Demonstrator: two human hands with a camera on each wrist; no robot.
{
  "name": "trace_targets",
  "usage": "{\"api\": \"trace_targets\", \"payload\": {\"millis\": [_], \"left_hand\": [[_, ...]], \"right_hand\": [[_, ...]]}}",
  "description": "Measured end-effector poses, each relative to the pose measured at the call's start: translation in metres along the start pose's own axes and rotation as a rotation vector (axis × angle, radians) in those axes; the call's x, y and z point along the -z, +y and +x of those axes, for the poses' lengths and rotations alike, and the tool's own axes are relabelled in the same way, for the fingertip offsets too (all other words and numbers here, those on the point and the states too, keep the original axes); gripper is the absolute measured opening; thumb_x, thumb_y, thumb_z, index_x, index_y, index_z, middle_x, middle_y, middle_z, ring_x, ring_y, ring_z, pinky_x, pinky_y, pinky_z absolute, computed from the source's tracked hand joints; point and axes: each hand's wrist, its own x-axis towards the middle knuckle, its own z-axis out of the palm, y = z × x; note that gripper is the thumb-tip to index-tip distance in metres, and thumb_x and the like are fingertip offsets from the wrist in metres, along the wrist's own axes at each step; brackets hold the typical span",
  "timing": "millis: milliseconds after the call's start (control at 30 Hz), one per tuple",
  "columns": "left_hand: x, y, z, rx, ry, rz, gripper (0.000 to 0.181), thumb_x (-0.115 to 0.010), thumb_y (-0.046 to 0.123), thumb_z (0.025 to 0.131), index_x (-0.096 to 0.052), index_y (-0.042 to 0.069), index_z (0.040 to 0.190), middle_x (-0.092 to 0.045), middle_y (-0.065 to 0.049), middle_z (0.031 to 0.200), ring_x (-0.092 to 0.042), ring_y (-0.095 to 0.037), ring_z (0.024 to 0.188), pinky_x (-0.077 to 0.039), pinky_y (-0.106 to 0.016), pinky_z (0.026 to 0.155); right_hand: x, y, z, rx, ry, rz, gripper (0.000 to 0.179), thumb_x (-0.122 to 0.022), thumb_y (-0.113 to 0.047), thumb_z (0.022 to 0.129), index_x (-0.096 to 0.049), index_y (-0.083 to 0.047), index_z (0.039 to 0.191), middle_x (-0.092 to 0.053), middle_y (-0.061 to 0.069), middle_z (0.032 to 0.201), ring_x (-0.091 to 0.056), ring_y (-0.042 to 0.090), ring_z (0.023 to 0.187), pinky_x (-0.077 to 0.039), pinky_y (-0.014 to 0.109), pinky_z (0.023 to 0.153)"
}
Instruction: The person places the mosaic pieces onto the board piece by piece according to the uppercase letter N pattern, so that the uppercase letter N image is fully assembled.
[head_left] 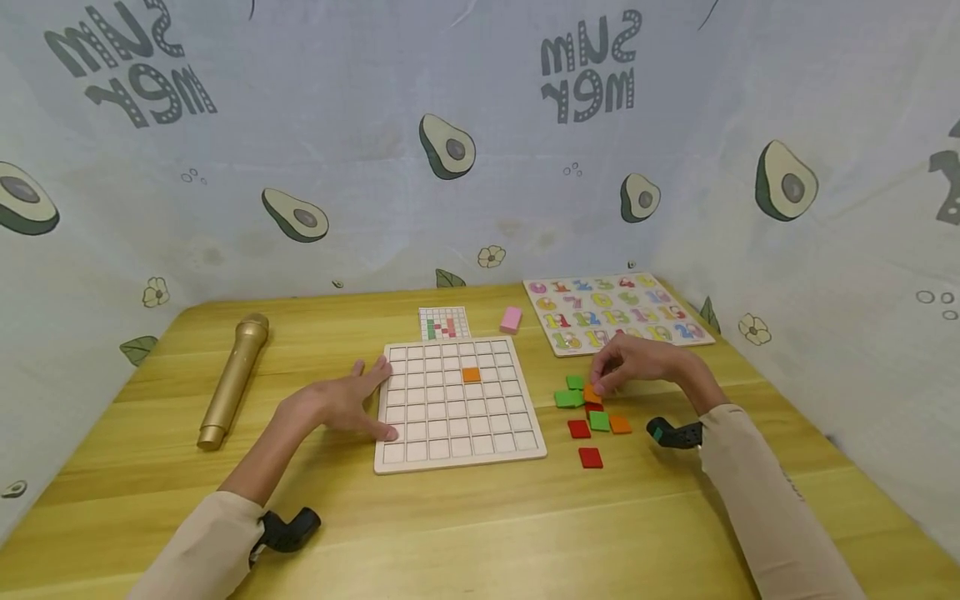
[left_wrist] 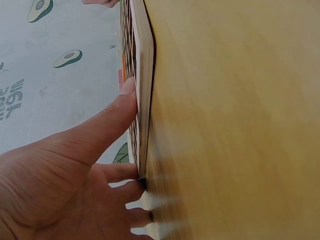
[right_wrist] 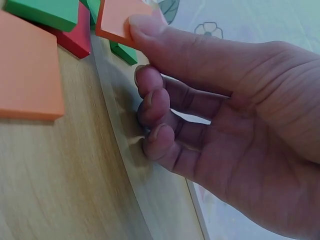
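Note:
My left hand (head_left: 341,404) rests on the left side of a white square grid board (head_left: 459,408), fingers spread. In the left wrist view its thumb (left_wrist: 112,117) lies over the board's edge. One orange tile (head_left: 471,375) sits in a cell in the upper right part of the grid. To the right of the board, my right hand (head_left: 637,362) pinches another orange tile (right_wrist: 117,20) between thumb and forefinger, the other fingers curled loosely. Beneath and around it lie several green tiles (head_left: 567,399), red tiles (head_left: 591,457) and a loose orange tile (head_left: 620,425).
Behind the board lie a small colored pattern card (head_left: 433,327) and a pink block (head_left: 511,320). A number puzzle board (head_left: 615,312) is at the back right. On the left lies a gold microphone (head_left: 232,379). A printed cloth (head_left: 360,150) hangs behind the wooden table (head_left: 465,542).

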Motion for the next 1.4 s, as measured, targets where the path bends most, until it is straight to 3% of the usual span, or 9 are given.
{"api": "trace_targets", "payload": {"millis": [233, 500, 767, 1400], "left_hand": [[-0.001, -0.001, -0.001, -0.009, -0.006, -0.004, 0.121, -0.085, 0.049, 0.092, -0.008, 0.006, 0.174, 0.004, -0.02, 0.18, 0.0, -0.047, 0.165, -0.021, -0.072, 0.124], [0.0, 0.001, 0.001, -0.001, -0.003, -0.002, 0.121, -0.085, 0.051, 0.092, -0.007, 0.009, 0.175, 0.004, -0.019, 0.181, 0.0, -0.046, 0.165, -0.022, -0.074, 0.123], [0.001, 0.0, 0.002, -0.008, -0.011, 0.007, 0.12, -0.085, 0.05, 0.093, -0.008, 0.007, 0.174, 0.004, -0.019, 0.18, 0.001, -0.046, 0.165, -0.021, -0.074, 0.123], [0.001, 0.001, 0.002, 0.001, -0.007, 0.005, 0.12, -0.085, 0.049, 0.092, -0.008, 0.007, 0.174, 0.004, -0.018, 0.181, 0.001, -0.045, 0.165, -0.02, -0.072, 0.124]], "right_hand": [[-0.001, -0.001, 0.003, 0.017, 0.044, 0.005, 0.011, -0.073, -0.01, 0.103, -0.078, -0.002, 0.097, -0.07, 0.011, 0.085, -0.058, 0.028, 0.072, -0.05, 0.03, 0.069], [-0.001, -0.006, 0.003, 0.076, 0.15, 0.063, 0.014, -0.071, -0.005, 0.104, -0.08, 0.003, 0.099, -0.074, 0.023, 0.085, -0.059, 0.033, 0.066, -0.051, 0.031, 0.063], [-0.006, -0.013, 0.01, 0.056, 0.228, 0.054, 0.016, -0.071, -0.009, 0.105, -0.08, 0.003, 0.102, -0.072, 0.017, 0.082, -0.06, 0.028, 0.069, -0.054, 0.032, 0.067], [-0.03, -0.036, 0.037, 0.072, 0.279, 0.079, 0.015, -0.069, -0.004, 0.106, -0.078, 0.007, 0.104, -0.075, 0.013, 0.084, -0.066, 0.022, 0.072, -0.058, 0.029, 0.069]]}}
